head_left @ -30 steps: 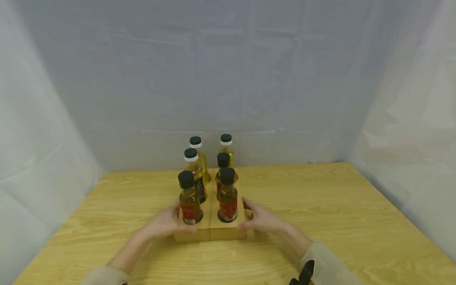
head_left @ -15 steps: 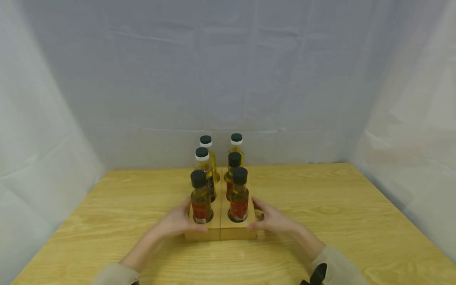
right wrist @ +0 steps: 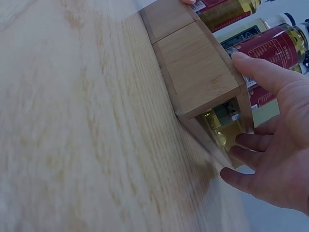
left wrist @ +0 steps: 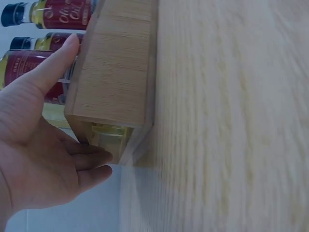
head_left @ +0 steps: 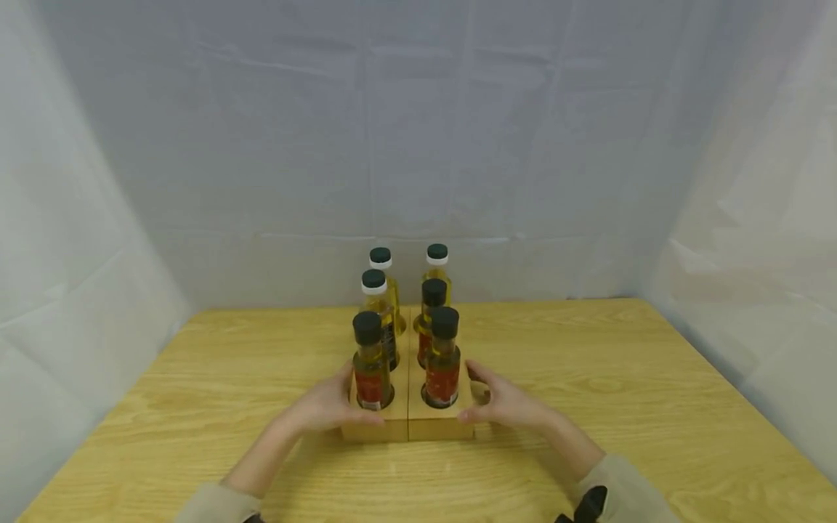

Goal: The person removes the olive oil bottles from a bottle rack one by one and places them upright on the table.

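Two wooden bottle racks stand side by side with a seam between them, the left rack (head_left: pixel 382 433) and the right rack (head_left: pixel 441 430). Upright olive oil bottles fill their holes. A red-labelled bottle (head_left: pixel 370 381) is nearest on the left, another red-labelled bottle (head_left: pixel 442 376) nearest on the right. My left hand (head_left: pixel 323 403) holds the left rack's near corner, thumb (left wrist: pixel 67 50) at the front edge and fingers at its open side. My right hand (head_left: pixel 510 402) mirrors this on the right rack, its thumb (right wrist: pixel 251 65) at the front top edge. The far fingers are partly hidden.
The racks rest on a wood-grain table (head_left: pixel 588 363). Pale sheeting hangs behind as a back wall (head_left: pixel 418 145), with more sheeting on the left (head_left: pixel 72 254) and the right (head_left: pixel 765 240). The table's back edge lies just beyond the rear bottles.
Both racks, with their bottles, have slid a little right together with both hands, mostly in the first half second. The view has also shifted slightly. The hold looks the same.
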The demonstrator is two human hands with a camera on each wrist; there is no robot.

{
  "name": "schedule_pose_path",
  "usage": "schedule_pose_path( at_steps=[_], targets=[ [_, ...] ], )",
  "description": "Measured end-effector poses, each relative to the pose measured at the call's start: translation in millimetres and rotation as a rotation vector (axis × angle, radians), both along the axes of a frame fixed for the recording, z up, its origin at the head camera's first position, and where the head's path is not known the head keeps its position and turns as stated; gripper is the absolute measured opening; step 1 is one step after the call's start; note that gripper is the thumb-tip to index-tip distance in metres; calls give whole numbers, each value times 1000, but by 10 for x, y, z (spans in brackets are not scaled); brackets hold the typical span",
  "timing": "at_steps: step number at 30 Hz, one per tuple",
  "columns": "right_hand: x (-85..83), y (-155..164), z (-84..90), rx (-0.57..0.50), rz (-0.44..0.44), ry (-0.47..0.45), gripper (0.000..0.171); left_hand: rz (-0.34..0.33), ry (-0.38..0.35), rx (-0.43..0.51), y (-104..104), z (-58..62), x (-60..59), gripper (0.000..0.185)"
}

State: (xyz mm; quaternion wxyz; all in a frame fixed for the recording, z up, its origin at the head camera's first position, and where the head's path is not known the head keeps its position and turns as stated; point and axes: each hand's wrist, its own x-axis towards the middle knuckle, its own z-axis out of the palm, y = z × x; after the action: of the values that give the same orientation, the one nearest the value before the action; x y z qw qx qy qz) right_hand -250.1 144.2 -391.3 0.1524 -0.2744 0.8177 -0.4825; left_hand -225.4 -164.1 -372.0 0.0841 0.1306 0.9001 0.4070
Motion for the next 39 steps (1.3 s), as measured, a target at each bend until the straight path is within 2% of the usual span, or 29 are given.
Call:
schedule_pose_path(
  at_steps=[5, 9, 13, 16, 24, 29, 39],
  targets=[
    [1, 24, 51, -48, -64, 83, 87, 19, -29, 123, -18, 74, 12, 99],
    [-12, 31, 126, -86, -104, 146, 82, 26, -41, 190, -38, 126, 24, 98],
    [0, 19, 209, -108, -104, 146, 82, 29, -84, 233, -63, 129, 38, 102],
    [22, -7, 243, -114, -99, 148, 82, 25, -89, 257, -73, 94, 59, 101],
    [89, -127, 274, -167, -95, 208, 62, 22, -78, 270, -94, 3, 95, 101],
    [112, -195, 270, -181, -71, 225, 57, 11, -84, 254, -118, -9, 125, 104],
    [145, -352, 243, -164, -172, 198, 58, 21, -58, 201, -146, -14, 122, 103]
  ],
)
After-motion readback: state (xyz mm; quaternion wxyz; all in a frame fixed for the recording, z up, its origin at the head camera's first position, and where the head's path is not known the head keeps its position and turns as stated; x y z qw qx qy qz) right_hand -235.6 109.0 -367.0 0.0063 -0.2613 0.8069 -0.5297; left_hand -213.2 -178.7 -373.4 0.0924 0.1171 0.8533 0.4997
